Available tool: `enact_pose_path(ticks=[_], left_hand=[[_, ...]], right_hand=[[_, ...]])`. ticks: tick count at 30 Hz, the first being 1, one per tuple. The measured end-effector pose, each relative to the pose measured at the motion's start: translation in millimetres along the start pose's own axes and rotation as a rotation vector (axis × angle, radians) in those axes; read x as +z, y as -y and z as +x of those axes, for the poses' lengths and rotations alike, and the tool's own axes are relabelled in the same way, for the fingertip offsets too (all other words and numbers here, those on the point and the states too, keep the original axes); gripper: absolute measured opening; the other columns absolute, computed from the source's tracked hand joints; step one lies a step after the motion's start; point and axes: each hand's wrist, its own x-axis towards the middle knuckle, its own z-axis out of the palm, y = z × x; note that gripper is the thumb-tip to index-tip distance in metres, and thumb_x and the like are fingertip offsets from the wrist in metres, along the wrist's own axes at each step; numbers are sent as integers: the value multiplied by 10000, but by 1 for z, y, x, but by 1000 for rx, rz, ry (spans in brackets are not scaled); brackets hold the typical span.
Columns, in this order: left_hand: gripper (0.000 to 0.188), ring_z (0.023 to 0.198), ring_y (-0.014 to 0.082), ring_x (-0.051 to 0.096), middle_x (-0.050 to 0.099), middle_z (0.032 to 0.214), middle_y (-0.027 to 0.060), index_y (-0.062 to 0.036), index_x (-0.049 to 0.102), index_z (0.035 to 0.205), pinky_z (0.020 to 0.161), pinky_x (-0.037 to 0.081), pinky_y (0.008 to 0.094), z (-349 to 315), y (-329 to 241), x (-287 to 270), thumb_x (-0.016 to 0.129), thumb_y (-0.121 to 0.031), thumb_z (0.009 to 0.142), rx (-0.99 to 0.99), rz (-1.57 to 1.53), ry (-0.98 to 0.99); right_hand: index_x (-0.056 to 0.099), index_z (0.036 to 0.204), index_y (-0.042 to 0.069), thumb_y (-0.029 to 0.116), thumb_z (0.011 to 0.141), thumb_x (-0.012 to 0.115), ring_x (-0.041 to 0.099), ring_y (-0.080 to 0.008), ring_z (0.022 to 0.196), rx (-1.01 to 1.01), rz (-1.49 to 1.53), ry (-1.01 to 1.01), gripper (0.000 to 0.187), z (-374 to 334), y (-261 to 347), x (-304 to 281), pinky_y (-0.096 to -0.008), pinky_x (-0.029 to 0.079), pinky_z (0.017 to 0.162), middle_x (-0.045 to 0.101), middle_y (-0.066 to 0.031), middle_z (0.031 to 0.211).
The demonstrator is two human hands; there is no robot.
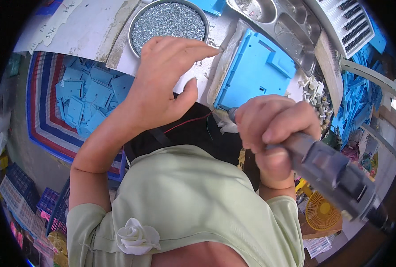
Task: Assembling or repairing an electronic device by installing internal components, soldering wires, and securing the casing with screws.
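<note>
- A grey power driver (331, 171) is clamped in the right hand (273, 129), all fingers wrapped round its body; its tip is aimed down at the near corner of a blue plate (256, 71).
- The blue plate lies tilted on the desk (96, 31), just in front of the right hand; the very point where the tip meets it is hidden by the knuckles, so it cannot be told whether a screw is seated there.
- The left hand (162, 80) hangs over the desk edge with its grip apart, fingers spread and holding nothing; its fingertips reach toward the gap between the blue plate and a round bowl of screws (169, 20).
- The bowl is seen heaped nearly full, so much fastening is judged to be left.
- Many loose blue plates (84, 100) are piled in a striped sack below the desk on the left, and more blue parts (360, 95) are stacked on the right; which pile is finished cannot be told.
- A steel tray (284, 20) with compartments stands behind the blue plate, just beside it.
- The work is judged to be mid-cycle: one plate is under the driver, and the next screw has not yet been picked.
</note>
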Motion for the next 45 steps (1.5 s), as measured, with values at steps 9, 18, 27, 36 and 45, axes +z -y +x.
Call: enact_pose_path(ticks=[9, 18, 27, 36, 45], left_hand=[[387, 1051, 308, 624, 688, 1125, 96, -72, 694, 1121, 982, 438, 427, 17, 0, 28, 619, 58, 764, 115, -10, -15], [325, 1120, 293, 606, 685, 1188, 72, -57, 722, 1114, 964, 462, 456, 55, -28, 82, 750, -129, 798, 326, 53, 245], [362, 1104, 294, 607, 690, 1212, 63, -77, 724, 1142, 967, 463, 440, 60, -34, 80, 759, -115, 784, 300, 88, 334], [381, 1128, 307, 603, 675, 1245, 71, -86, 718, 1170, 984, 463, 441, 56, -31, 83, 751, -97, 791, 305, 94, 336], [353, 1258, 363, 586, 576, 1407, 183, -51, 681, 1164, 1042, 468, 488, 107, -24, 71, 768, -112, 826, 439, 356, 94]], right_hand=[[548, 941, 91, 336, 920, 767, 546, -172, 533, 9, -107, 83, 329, -1, -5, -10, -348, 459, 557, 576, -20, 649], [560, 1048, 60, 253, 1007, 567, 488, -160, 558, -249, 39, -287, 197, -29, 15, -124, -336, 425, 539, 518, -29, 673], [525, 991, 45, 198, 1003, 530, 463, -182, 551, -232, -130, -391, 154, -10, -21, -131, -357, 419, 566, 482, -52, 648], [528, 979, 48, 262, 1000, 591, 473, -167, 566, -114, -5, -333, 224, -44, 3, -108, -333, 419, 587, 501, -40, 651], [568, 1108, 56, 331, 1009, 511, 478, -159, 596, -320, 59, -160, 298, -31, 46, -126, -352, 400, 604, 512, -9, 701]])
